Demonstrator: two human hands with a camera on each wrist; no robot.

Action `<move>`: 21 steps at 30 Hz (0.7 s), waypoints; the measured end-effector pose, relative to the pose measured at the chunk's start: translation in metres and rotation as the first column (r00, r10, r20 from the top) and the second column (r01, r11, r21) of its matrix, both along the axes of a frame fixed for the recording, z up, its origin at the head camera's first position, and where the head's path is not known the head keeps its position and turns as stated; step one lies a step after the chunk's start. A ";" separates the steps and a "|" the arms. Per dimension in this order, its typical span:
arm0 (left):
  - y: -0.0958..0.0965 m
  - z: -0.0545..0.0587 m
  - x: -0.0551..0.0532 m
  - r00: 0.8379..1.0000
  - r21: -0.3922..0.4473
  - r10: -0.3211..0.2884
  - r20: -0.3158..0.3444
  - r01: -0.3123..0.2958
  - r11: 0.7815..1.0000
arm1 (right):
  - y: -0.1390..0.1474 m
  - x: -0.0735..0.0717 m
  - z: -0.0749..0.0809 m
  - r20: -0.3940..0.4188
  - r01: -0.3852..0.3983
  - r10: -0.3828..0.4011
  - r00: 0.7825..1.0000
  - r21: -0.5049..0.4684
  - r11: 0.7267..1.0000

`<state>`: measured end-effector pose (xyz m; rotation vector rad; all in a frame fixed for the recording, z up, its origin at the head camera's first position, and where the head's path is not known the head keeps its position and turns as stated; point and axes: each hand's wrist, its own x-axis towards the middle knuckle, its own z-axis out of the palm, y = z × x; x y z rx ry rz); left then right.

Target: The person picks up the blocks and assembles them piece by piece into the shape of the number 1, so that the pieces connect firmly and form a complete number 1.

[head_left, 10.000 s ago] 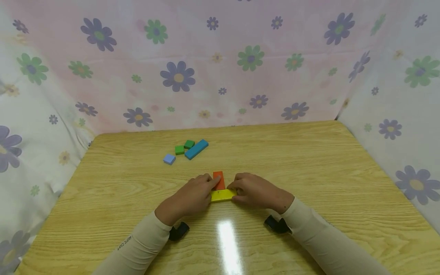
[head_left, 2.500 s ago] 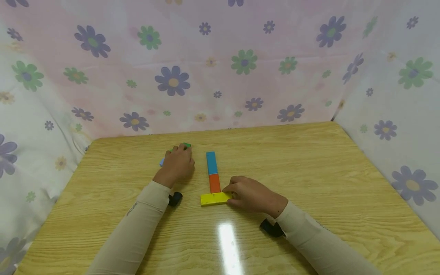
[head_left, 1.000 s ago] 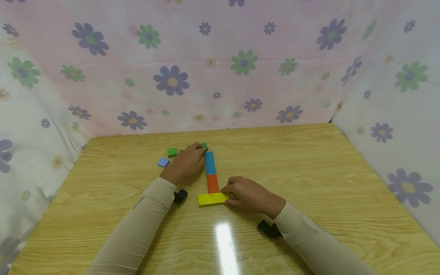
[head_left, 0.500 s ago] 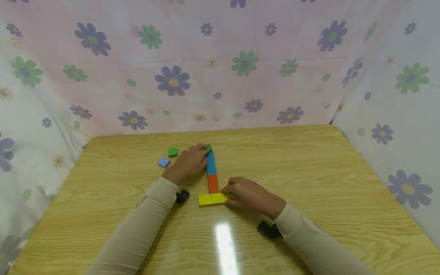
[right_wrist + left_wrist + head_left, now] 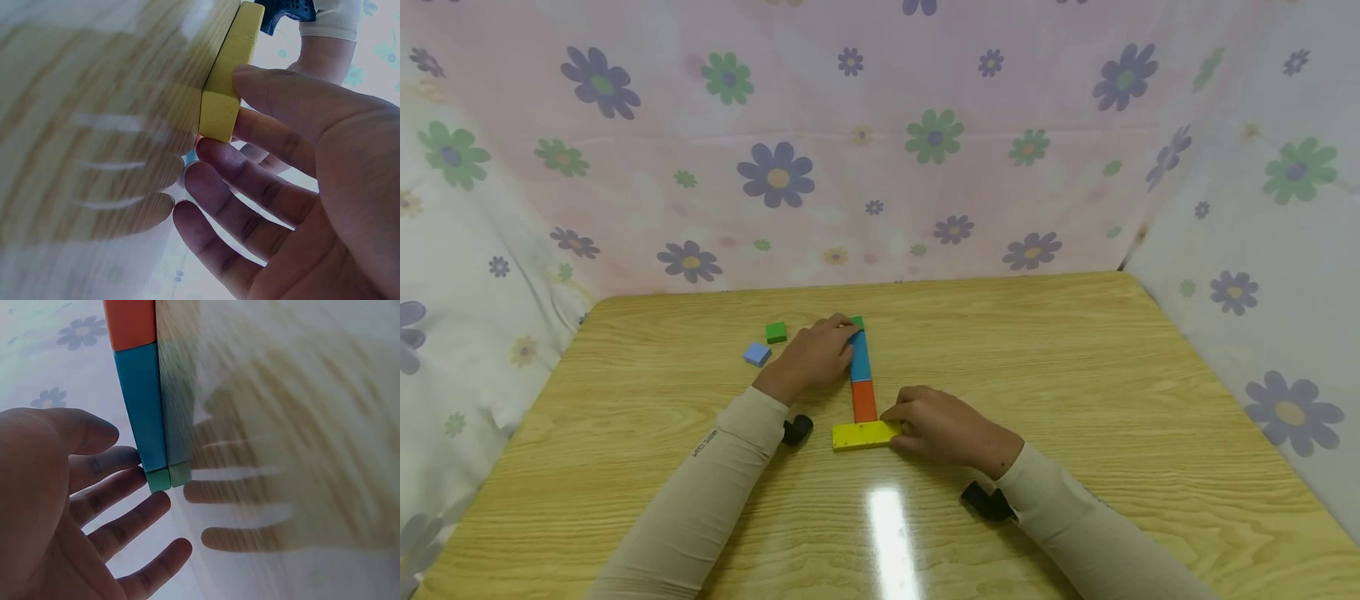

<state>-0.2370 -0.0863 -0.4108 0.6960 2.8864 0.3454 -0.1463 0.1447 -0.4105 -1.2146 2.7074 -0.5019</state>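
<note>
In the head view, a yellow block lies crosswise, and a red-orange block runs away from its far side. A blue block continues that line, with a small green square block at its far end. My left hand reaches over the line's far left side. Its fairly straight fingertips touch around the green square, while the thumb stands off in the left wrist view. My right hand pinches the right end of the yellow block between thumb and index finger.
Left of the left hand lie a second green square block and a light-blue square block. All rest on a glossy wood-grain table. A flowered cloth hangs behind its far edge and along both sides.
The blue block came from the left into line beyond the red-orange one. My left hand then brought a green square to its far end, shifting slightly right lately. My right hand stayed on the yellow block.
</note>
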 end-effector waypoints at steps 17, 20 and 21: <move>-0.022 0.001 0.010 0.996 0.093 0.040 -0.083 -0.032 0.995 | 0.000 -0.001 -0.004 -0.009 0.008 -0.008 1.000 -0.001 1.000; -0.030 0.001 0.013 0.995 0.114 0.065 -0.071 -0.057 0.992 | -0.001 0.000 -0.002 -0.004 0.008 -0.008 1.000 -0.002 1.000; -0.032 0.001 0.013 0.995 0.109 0.069 -0.076 -0.060 0.992 | -0.001 0.000 -0.002 -0.004 0.005 -0.005 1.000 -0.003 1.000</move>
